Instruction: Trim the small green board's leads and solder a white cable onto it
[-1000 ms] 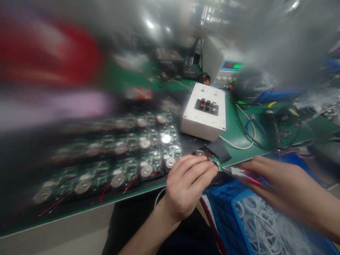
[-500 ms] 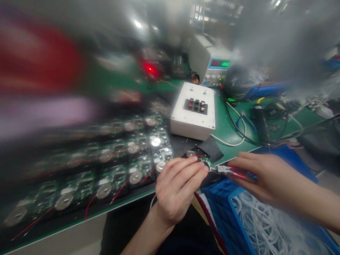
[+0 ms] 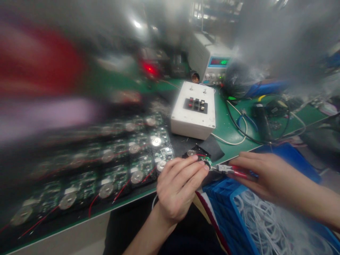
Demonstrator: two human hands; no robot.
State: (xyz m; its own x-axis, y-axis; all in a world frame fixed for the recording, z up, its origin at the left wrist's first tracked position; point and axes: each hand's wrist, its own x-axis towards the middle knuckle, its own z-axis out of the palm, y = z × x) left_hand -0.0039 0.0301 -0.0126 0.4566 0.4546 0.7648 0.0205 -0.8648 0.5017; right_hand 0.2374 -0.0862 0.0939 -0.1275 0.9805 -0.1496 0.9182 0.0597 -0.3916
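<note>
My left hand [image 3: 177, 187] is closed over a small circuit board [image 3: 207, 162] with a round metal disc and a red wire, pressing it near the front edge of the bench. Most of that board is hidden under the fingers. In my right hand [image 3: 262, 173] are pliers with red handles [image 3: 240, 173]. Their metal jaws point left and meet the board's right edge, by a thin wire or lead; whether the jaws grip it I cannot tell. To the left, several similar circuit boards [image 3: 136, 176] with discs and red wires lie in rows.
A white switch box [image 3: 195, 122] stands behind the hands, with a power supply [image 3: 209, 60] farther back. Cables [image 3: 244, 131] loop over the green bench at right. Below my right arm is a blue crate [image 3: 225, 212] of coiled white cables [image 3: 268, 219].
Both hands keep nearly the same pose, with the pliers still at the board's edge. The view has shifted very slightly, and the power supply's green digits read differently.
</note>
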